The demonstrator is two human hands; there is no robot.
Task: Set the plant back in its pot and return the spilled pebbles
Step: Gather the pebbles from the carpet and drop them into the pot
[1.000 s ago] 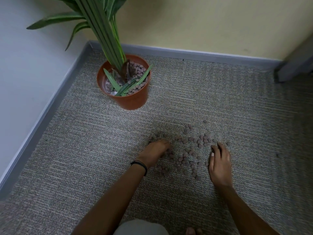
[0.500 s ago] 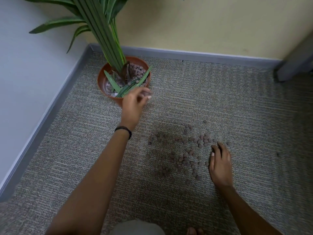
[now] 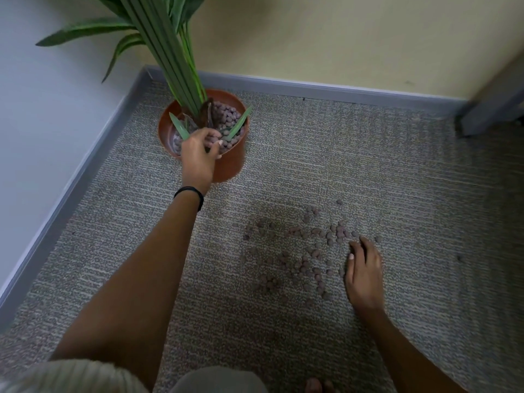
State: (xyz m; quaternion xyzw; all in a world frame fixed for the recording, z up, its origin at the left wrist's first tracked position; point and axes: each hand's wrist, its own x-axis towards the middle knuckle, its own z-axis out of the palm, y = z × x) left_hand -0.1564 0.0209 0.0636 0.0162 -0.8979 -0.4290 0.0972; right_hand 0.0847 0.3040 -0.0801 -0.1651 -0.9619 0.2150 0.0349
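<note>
A green long-leaved plant [image 3: 167, 46] stands upright in a round terracotta pot [image 3: 231, 163] in the corner, with brownish pebbles around its stem. My left hand [image 3: 198, 154] hovers over the pot's near rim, fingers bunched downward around a few pebbles that I can barely see. More spilled pebbles [image 3: 303, 259] lie scattered on the grey carpet, right of the pot and nearer to me. My right hand [image 3: 364, 270] rests palm down on the carpet at the right edge of the spill, fingertips touching pebbles and holding nothing.
A grey baseboard [image 3: 85, 171] runs along the white left wall and the yellow back wall. A grey door frame foot [image 3: 487, 114] stands at the far right. My knees [image 3: 215, 381] and a toe show at the bottom edge.
My left hand closed on pebbles at the left of the spill, then travelled up and left to the pot and now sits over its rim. The right hand stayed in place.
</note>
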